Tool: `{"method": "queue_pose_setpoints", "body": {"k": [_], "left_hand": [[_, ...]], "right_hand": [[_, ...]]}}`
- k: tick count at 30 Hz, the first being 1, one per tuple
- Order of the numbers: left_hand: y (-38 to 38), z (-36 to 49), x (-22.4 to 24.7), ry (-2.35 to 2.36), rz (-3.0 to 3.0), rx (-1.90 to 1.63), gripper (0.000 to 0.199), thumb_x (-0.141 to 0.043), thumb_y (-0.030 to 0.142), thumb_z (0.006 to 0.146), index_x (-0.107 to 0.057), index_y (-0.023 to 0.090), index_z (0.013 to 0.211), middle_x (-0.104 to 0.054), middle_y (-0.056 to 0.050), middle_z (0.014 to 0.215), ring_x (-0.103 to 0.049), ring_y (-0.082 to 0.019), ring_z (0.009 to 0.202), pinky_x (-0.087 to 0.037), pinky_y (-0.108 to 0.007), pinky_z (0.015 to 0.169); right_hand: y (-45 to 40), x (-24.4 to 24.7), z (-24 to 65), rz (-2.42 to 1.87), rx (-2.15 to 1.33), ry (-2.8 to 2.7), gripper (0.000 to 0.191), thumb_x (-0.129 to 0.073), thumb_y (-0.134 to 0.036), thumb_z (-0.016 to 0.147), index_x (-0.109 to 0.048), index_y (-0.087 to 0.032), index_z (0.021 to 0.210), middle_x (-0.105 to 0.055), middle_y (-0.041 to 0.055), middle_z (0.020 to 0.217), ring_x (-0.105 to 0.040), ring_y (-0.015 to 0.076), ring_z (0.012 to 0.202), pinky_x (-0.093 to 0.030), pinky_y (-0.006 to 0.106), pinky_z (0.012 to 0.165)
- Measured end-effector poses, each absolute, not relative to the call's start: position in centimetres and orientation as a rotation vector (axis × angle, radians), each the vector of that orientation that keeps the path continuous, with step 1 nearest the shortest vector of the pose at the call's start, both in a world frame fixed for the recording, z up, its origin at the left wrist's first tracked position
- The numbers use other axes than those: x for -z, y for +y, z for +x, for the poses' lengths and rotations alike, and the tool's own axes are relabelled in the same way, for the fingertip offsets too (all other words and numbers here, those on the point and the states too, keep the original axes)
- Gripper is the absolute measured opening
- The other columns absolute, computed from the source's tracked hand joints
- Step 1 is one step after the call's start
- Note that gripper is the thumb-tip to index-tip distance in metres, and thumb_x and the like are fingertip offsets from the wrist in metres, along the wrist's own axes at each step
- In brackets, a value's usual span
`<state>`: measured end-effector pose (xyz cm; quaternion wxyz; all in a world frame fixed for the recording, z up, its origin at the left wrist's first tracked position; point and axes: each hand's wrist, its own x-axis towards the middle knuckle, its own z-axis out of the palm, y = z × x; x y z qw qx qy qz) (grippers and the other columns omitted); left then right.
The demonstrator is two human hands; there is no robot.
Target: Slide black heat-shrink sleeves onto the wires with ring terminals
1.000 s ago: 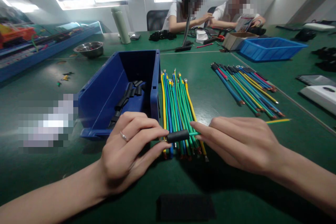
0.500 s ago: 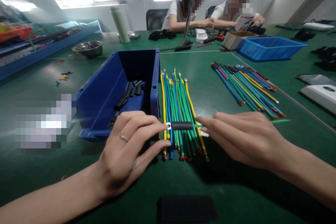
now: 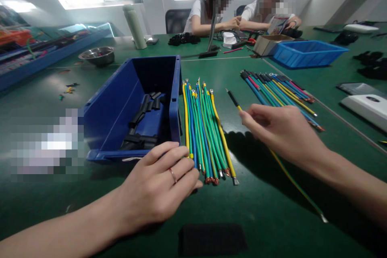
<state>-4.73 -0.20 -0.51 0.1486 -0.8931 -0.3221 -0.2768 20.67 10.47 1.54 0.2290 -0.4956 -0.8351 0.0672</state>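
My right hand pinches a thin yellow-green wire whose upper end carries a black sleeve and a metal tip; its other end hangs toward the lower right. My left hand rests palm down at the lower left of a row of yellow, green and blue wires, fingertips bent at the leftmost wires. What those fingers grip, if anything, is hidden. Left of the row stands a dark blue bin with short black tubes inside. A second wire bundle lies at the right.
A light blue tray and a cardboard box stand at the back right. Behind the bin are a metal bowl and a green bottle. A black pad lies at the front. Two people sit across the table.
My right hand has carried the sleeved wire away from my left hand, up and to the right. My left hand has let go of the wire's end and turned palm down by the row.
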Motion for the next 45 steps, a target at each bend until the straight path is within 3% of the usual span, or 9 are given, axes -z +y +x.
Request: {"method": "queue_pose_setpoints", "body": {"k": [13, 18, 21, 29, 33, 35, 40, 45], "left_hand": [[-0.5, -4.7, 0.5, -1.011, -2.618, 0.750, 0.012, -0.060, 0.018, 0.093, -0.071, 0.018, 0.088, -0.072, 0.000, 0.086, -0.059, -0.018, 0.096, -0.038, -0.035, 0.101], [-0.4, -4.8, 0.6, -0.987, -2.592, 0.773, 0.010, -0.062, 0.018, 0.093, -0.070, 0.018, 0.088, -0.073, 0.001, 0.086, -0.060, -0.018, 0.096, -0.039, -0.034, 0.101], [-0.3, -4.8, 0.7, -0.983, -2.591, 0.776, 0.010, -0.062, 0.019, 0.093, -0.070, 0.018, 0.088, -0.073, 0.001, 0.086, -0.059, -0.018, 0.097, -0.038, -0.034, 0.103], [-0.3, -4.9, 0.9, -0.979, -2.607, 0.813, 0.011, -0.061, 0.019, 0.094, -0.071, 0.018, 0.088, -0.073, 0.000, 0.085, -0.059, -0.018, 0.097, -0.037, -0.033, 0.104], [-0.3, -5.0, 1.0, -0.983, -2.599, 0.827, 0.010, -0.062, 0.018, 0.093, -0.071, 0.018, 0.089, -0.073, 0.001, 0.086, -0.059, -0.018, 0.098, -0.036, -0.033, 0.105], [-0.2, -4.9, 1.0, -0.976, -2.595, 0.841, 0.010, -0.062, 0.019, 0.093, -0.071, 0.018, 0.088, -0.073, 0.001, 0.087, -0.060, -0.018, 0.098, -0.036, -0.033, 0.104], [-0.2, -4.8, 0.9, -0.976, -2.595, 0.836, 0.012, -0.061, 0.019, 0.094, -0.070, 0.018, 0.088, -0.073, 0.001, 0.085, -0.061, -0.018, 0.096, -0.038, -0.033, 0.102], [-0.3, -4.8, 0.8, -0.997, -2.602, 0.822, 0.013, -0.060, 0.020, 0.095, -0.070, 0.018, 0.088, -0.073, 0.001, 0.086, -0.061, -0.018, 0.096, -0.038, -0.033, 0.102]], "right_hand": [[11.1, 0.4, 19.7, -1.630, -0.113, -2.337, 0.042, -0.044, -0.051, 0.091, -0.059, -0.021, 0.065, -0.057, 0.0003, 0.056, -0.046, 0.0143, 0.050, -0.021, 0.028, 0.051], [11.0, 0.5, 19.6, -1.692, -0.160, -2.308, 0.036, -0.046, -0.051, 0.093, -0.065, -0.021, 0.091, -0.069, 0.0031, 0.069, -0.060, 0.0189, 0.059, -0.026, 0.027, 0.052], [11.2, 0.2, 19.9, -1.643, -0.199, -2.361, 0.031, -0.050, -0.048, 0.093, -0.062, -0.020, 0.099, -0.068, 0.0016, 0.066, -0.059, 0.0180, 0.056, -0.027, 0.027, 0.051], [12.4, -2.7, 22.4, -1.310, -0.999, -2.480, 0.032, -0.054, -0.049, 0.091, -0.063, -0.019, 0.086, -0.054, -0.0050, 0.050, -0.052, 0.0106, 0.038, -0.038, 0.022, 0.040], [12.6, -3.8, 24.2, -1.140, -1.513, -2.713, 0.031, -0.054, -0.046, 0.095, -0.069, -0.020, 0.090, -0.067, 0.0000, 0.067, -0.062, 0.0114, 0.049, -0.046, 0.021, 0.043], [12.4, -3.8, 24.7, -1.069, -1.597, -2.755, 0.028, -0.053, -0.043, 0.096, -0.070, -0.021, 0.092, -0.070, 0.0010, 0.071, -0.066, 0.0127, 0.054, -0.050, 0.021, 0.046], [12.0, -3.3, 24.3, -1.085, -1.583, -2.669, 0.030, -0.051, -0.035, 0.097, -0.066, -0.020, 0.076, -0.068, 0.0009, 0.061, -0.066, 0.0137, 0.052, -0.051, 0.020, 0.045], [11.9, -3.5, 23.4, -1.166, -1.624, -2.617, 0.033, -0.052, -0.039, 0.096, -0.065, -0.019, 0.072, -0.068, 0.0018, 0.060, -0.065, 0.0139, 0.052, -0.052, 0.022, 0.048]]}}
